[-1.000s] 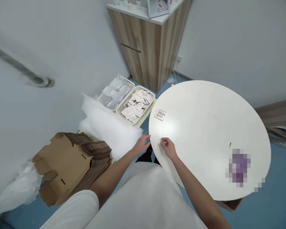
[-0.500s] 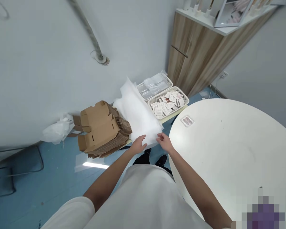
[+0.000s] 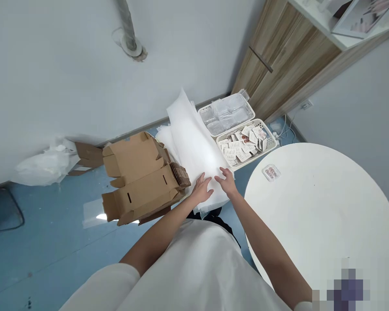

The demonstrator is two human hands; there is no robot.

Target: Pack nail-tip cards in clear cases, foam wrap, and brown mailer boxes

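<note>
A stack of thin white foam sheets [image 3: 196, 144] lies in front of me, its far corner lifted near the wall. My left hand [image 3: 202, 189] rests over the near part of the sheets, thumb and fingers apart. Close by on the right, my right hand [image 3: 226, 181] is above the near right edge with its fingers spread. Neither hand grips a sheet; whether the fingertips press on the foam is hard to tell. Left of the sheets, flattened brown cardboard boxes [image 3: 145, 172] are piled up.
One white basket [image 3: 235, 165] holds small printed cards; another basket [image 3: 252, 116] behind it holds clear plastic cases. On the round white table [image 3: 324, 207] lies a clear case with small pinkish pieces [image 3: 271, 172]. A wooden cabinet [image 3: 285, 56] and a white plastic bag [image 3: 43, 166] stand by the walls.
My view has shifted and come closer. Both hands have moved farther in over the foam sheets from their near edge, and the fingers are more spread.
</note>
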